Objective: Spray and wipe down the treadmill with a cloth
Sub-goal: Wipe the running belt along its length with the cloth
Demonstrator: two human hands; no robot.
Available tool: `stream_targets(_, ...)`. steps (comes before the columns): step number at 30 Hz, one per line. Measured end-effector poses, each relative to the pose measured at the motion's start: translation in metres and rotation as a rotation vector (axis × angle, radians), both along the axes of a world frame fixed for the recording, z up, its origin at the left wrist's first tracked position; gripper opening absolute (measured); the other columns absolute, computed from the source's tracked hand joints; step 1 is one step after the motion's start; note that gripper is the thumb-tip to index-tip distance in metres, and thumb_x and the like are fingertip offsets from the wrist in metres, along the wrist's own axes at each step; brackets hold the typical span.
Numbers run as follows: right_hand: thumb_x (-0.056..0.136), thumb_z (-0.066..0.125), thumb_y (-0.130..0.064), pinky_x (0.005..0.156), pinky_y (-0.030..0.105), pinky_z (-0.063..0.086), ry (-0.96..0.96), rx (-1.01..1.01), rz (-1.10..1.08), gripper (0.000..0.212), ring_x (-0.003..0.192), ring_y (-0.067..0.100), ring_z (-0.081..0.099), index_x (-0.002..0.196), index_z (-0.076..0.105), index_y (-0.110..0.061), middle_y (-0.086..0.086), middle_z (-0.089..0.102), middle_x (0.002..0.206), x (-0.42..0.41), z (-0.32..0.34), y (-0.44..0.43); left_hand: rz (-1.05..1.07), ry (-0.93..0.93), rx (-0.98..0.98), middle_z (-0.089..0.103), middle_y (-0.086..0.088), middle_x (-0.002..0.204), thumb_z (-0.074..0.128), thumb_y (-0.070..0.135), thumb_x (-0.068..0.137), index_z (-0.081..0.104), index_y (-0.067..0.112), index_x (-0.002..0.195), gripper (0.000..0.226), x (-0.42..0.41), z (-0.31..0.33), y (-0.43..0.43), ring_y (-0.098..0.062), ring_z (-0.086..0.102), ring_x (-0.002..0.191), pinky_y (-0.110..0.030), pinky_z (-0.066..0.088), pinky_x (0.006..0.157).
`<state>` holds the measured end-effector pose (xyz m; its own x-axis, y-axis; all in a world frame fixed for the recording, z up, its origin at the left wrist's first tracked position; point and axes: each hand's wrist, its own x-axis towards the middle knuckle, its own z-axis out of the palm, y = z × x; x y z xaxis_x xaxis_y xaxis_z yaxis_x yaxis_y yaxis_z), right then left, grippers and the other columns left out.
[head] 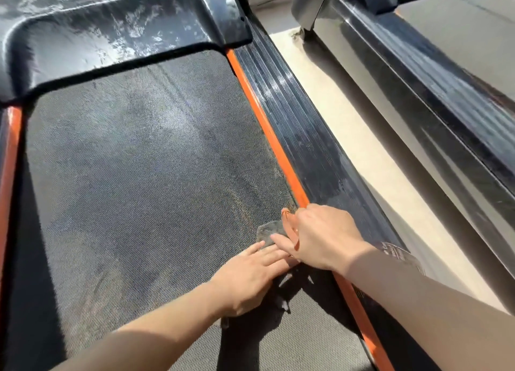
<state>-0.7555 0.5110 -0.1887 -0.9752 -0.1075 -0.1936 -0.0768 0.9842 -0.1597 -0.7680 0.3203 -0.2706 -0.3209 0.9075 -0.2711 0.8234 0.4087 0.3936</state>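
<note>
Head view looked down on the treadmill belt (139,161), a dark woven surface with pale dull patches in the sun. At its far end sat the black front cover (111,36), which showed many whitish smears. 1 orange strip (267,130) ran along the right edge of the belt, and just beside it lay the ribbed black side rail (301,136).

A small grey cloth (267,232) lay on the belt, near its right edge and close to the orange strip. Most of the cloth was hidden under the 2 hands. The left hand (248,276) lay flat on the cloth, released, with its fingers straight and close together, pressing down. The right hand (323,236) came in over the side rail and the orange strip, and its fingers reached onto the far part of the cloth, touching the left fingertips. Whether this hand was pinching the cloth or only pressing it could not be told, because the fingers were partly hidden.

To the right, a beige floor (348,136) separated the treadmill from a second dark machine (446,97).
</note>
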Motion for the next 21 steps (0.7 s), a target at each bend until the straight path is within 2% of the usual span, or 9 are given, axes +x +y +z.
stream_targets(2,0.089,0.036,-0.072,0.063,0.035,0.041,-0.022,0.013,-0.039,0.055,0.091,0.029,0.067,0.078,0.054,-0.022,0.003,0.067,0.093,0.0,0.002,0.002,0.029,0.049,0.02,0.027,0.003,0.159,0.02,0.031,0.091,0.025,0.022,0.153,0.063,-0.017,0.003,-0.001,-0.014,0.016,0.149,-0.042,0.011,0.122)
stream_targets(4,0.087,0.036,-0.075,0.063,0.035,0.04,-0.035,-0.004,-0.078,0.054,0.093,0.029,0.066,0.071,0.044,-0.024,0.005,0.068,0.096,0.002,0.004,0.001,0.113,0.109,0.009,0.025,0.004,0.16,0.028,0.035,0.092,0.023,0.019,0.154,0.064,-0.031,0.004,0.0,-0.012,0.015,0.149,-0.043,0.013,0.122)
stream_targets(6,0.083,0.036,-0.08,0.071,0.037,0.046,-0.045,-0.006,-0.098,0.06,0.102,0.029,0.063,0.09,0.058,-0.025,0.008,0.067,0.106,0.004,0.004,0.003,0.194,0.176,-0.091,0.014,0.008,0.163,0.036,0.044,0.095,0.011,0.024,0.156,0.069,-0.047,0.003,0.006,-0.008,0.007,0.15,-0.042,0.008,0.121)
stream_targets(8,0.08,0.035,-0.085,0.081,0.039,0.048,-0.087,0.03,-0.123,0.078,0.111,0.03,0.059,0.111,0.061,-0.019,0.01,0.062,0.114,0.004,0.002,0.005,0.294,0.214,-0.17,0.005,0.009,0.164,0.033,0.051,0.097,0.005,0.026,0.156,0.07,-0.073,0.004,0.016,-0.009,0.002,0.15,-0.045,0.005,0.121)
stream_targets(10,0.08,0.032,-0.086,0.077,0.038,0.046,-0.091,0.028,-0.129,0.079,0.11,0.031,0.059,0.111,0.06,-0.018,0.009,0.061,0.112,0.005,0.0,0.006,0.427,0.199,-0.226,-0.001,0.009,0.164,0.03,0.052,0.098,0.004,0.026,0.156,0.069,-0.104,0.009,0.022,-0.011,-0.001,0.15,-0.047,0.004,0.121)
stream_targets(12,0.082,0.032,-0.084,0.069,0.036,0.042,-0.062,0.007,-0.091,0.071,0.101,0.031,0.062,0.099,0.059,-0.021,0.008,0.062,0.103,0.006,-0.001,0.006,0.496,0.159,-0.247,-0.004,0.007,0.164,0.027,0.052,0.099,0.003,0.024,0.156,0.068,-0.117,0.007,0.023,-0.015,-0.003,0.151,-0.049,0.004,0.12)
stream_targets(16,0.084,0.035,-0.08,0.061,0.035,0.039,-0.048,-0.037,-0.112,0.059,0.089,0.03,0.066,0.065,0.035,-0.024,0.006,0.067,0.09,0.005,0.005,0.008,0.329,0.203,-0.205,-0.005,0.007,0.164,0.012,0.057,0.094,0.004,0.026,0.156,0.07,-0.067,-0.006,0.019,-0.021,-0.006,0.151,-0.051,-0.001,0.118)
stream_targets(19,0.081,0.036,-0.081,0.066,0.035,0.042,-0.106,-0.062,-0.19,0.058,0.095,0.031,0.067,0.064,0.039,-0.025,0.005,0.071,0.095,0.001,0.006,0.016,0.252,0.171,-0.156,-0.004,0.01,0.162,0.009,0.056,0.09,0.006,0.029,0.156,0.072,-0.03,-0.007,0.022,-0.019,-0.011,0.148,-0.051,-0.006,0.117)
stream_targets(21,0.08,0.039,-0.081,0.075,0.038,0.048,-0.162,-0.08,-0.195,0.056,0.102,0.032,0.065,0.067,0.043,-0.027,0.008,0.069,0.102,0.003,0.005,0.018,0.165,0.167,-0.136,0.008,0.006,0.164,0.018,0.051,0.093,0.014,0.026,0.155,0.067,-0.008,-0.005,0.023,-0.024,0.0,0.15,-0.055,0.003,0.118)
